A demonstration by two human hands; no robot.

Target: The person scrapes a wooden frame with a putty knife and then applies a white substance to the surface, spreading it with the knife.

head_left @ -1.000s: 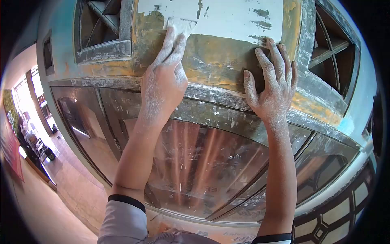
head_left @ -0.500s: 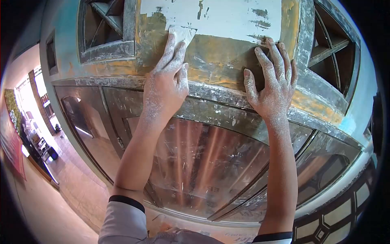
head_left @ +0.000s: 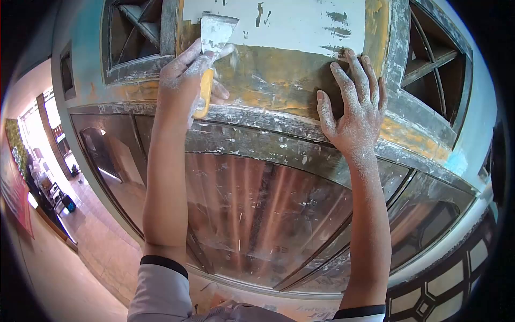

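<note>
My left hand [head_left: 189,74] is closed round a putty knife [head_left: 218,31] with a wide metal blade and a yellow handle. The blade points up, smeared with white, over the lower left of a white-coated patch [head_left: 292,24] on the panel. Below the white lies a bare brown and ochre strip [head_left: 279,75]. My right hand [head_left: 358,107], dusted with white powder, rests with fingers spread on this strip, its fingertips close to the lower right edge of the white. Nothing is in it.
Wooden lattice openings sit at the left [head_left: 137,32] and right [head_left: 434,64]. A worn, paint-flecked wooden rail [head_left: 268,121] runs beneath the panel, above reflective glass panes [head_left: 257,214]. Tiled floor [head_left: 102,231] stretches away at the left.
My left hand has shifted left and turned, so the putty knife's blade and yellow handle now show. My right hand stays spread on the panel; the view has moved slightly.
</note>
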